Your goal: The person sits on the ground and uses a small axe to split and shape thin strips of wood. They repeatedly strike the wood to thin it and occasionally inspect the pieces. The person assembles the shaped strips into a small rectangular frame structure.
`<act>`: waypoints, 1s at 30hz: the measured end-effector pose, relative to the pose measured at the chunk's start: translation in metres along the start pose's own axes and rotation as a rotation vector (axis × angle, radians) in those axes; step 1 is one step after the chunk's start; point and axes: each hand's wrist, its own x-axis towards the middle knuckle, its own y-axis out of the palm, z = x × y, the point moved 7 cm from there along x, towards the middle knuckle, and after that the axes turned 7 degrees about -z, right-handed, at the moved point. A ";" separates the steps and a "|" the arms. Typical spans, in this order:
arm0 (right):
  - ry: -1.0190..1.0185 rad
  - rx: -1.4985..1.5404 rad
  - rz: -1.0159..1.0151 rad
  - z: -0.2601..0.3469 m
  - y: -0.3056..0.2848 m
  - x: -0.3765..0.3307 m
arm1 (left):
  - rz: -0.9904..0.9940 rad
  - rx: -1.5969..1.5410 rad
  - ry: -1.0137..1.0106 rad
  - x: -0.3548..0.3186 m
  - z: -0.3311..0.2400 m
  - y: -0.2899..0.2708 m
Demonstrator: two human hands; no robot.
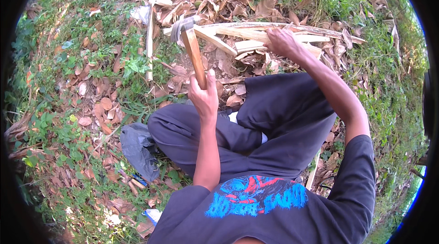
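My left hand (204, 95) is closed round the wooden handle of a claw hammer (194, 54), held upright with its grey metal head away from me. Behind the hammer head, several pale split wood strips (224, 31) lie in a loose heap on dry leaves. My right hand (281, 42) reaches out to the heap, its fingers curled down onto one of the strips. The fingertips are partly hidden, so how firmly they grip it does not show. One short strip (215, 40) slants between the hammer head and the rest of the heap.
I sit cross-legged on leafy, grassy ground. A narrow upright wood piece (150, 42) and a white plastic scrap (141, 14) lie left of the heap. A dark plastic bag (138, 150) is by my left knee, with small tools (133, 181) behind it. Another wood strip (313, 170) lies at my right.
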 end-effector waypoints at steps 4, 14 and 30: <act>-0.008 0.070 -0.030 0.002 0.013 -0.007 | -0.123 -0.032 0.035 0.005 -0.002 0.032; 0.264 0.299 -0.132 0.013 -0.018 -0.032 | -0.308 -0.658 0.161 0.059 -0.027 0.089; 0.246 0.351 0.047 -0.004 0.087 0.051 | -0.204 0.018 0.250 0.156 0.065 0.099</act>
